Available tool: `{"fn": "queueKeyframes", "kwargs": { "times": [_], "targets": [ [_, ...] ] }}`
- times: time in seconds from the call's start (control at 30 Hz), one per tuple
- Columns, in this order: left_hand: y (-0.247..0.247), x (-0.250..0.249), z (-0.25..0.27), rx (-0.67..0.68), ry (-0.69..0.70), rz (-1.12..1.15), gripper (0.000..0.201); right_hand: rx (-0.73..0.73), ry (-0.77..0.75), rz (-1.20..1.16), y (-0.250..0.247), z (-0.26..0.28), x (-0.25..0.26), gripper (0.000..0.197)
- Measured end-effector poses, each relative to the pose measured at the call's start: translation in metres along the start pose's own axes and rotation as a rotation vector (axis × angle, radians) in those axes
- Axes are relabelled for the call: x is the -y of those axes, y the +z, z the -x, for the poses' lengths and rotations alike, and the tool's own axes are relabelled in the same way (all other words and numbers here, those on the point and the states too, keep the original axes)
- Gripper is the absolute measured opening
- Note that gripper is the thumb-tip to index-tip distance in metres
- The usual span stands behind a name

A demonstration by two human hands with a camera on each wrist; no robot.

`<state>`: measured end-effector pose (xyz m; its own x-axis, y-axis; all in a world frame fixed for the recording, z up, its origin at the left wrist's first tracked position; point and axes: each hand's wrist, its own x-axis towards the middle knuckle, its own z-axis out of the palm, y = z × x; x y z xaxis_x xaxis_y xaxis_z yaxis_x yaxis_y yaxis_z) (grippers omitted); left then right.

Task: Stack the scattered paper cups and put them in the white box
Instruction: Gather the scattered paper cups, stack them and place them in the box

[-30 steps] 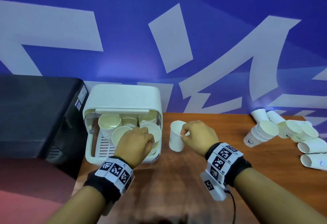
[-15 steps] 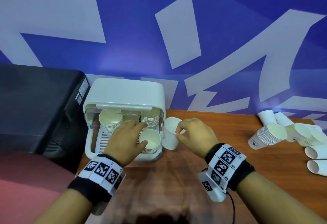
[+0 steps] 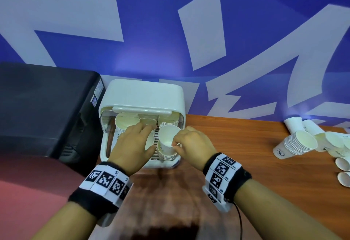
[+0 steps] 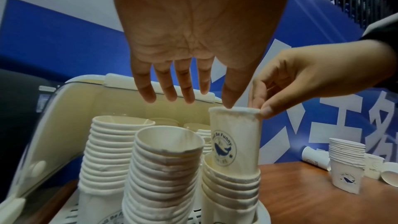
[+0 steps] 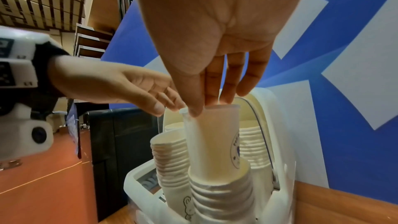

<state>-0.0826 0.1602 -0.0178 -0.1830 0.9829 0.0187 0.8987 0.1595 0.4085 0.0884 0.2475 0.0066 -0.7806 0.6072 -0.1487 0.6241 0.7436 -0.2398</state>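
Now right hand (image 3: 191,145) pinches rim of single white paper cup with blue whale logo (image 4: 234,142), fingers (image 4: 267,110) clamped on lip. Cup upright, long axis vertical, base partly seated in front-right stack of nested white paper cups (image 4: 230,188) inside open white plastic box (image 3: 144,95). Coming move: straight down along that axis. Left hand (image 3: 132,145) nearer left stack (image 4: 163,173), fingers apart, relaxed, seemingly hovering, contact unclear. Loose white cups (image 3: 295,145) remain far right on wooden counter (image 3: 246,145).
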Motion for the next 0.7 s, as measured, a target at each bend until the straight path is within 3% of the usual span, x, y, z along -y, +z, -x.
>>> {"fn": "queueKeyframes", "kwargs": {
  "times": [0.13,0.4,0.7],
  "targets": [
    [-0.004,-0.004,0.0,0.006,0.005,-0.003,0.05,0.046,0.034,-0.021,0.004,0.0,-0.002,0.032],
    [-0.017,-0.029,-0.006,0.029,0.052,0.047,0.046,0.058,0.199,-0.039,-0.013,0.034,-0.021,0.028],
    [-0.003,-0.102,0.005,0.063,0.066,0.086,0.033,0.079,0.219,-0.058,-0.027,0.086,-0.063,0.023]
  ]
}}
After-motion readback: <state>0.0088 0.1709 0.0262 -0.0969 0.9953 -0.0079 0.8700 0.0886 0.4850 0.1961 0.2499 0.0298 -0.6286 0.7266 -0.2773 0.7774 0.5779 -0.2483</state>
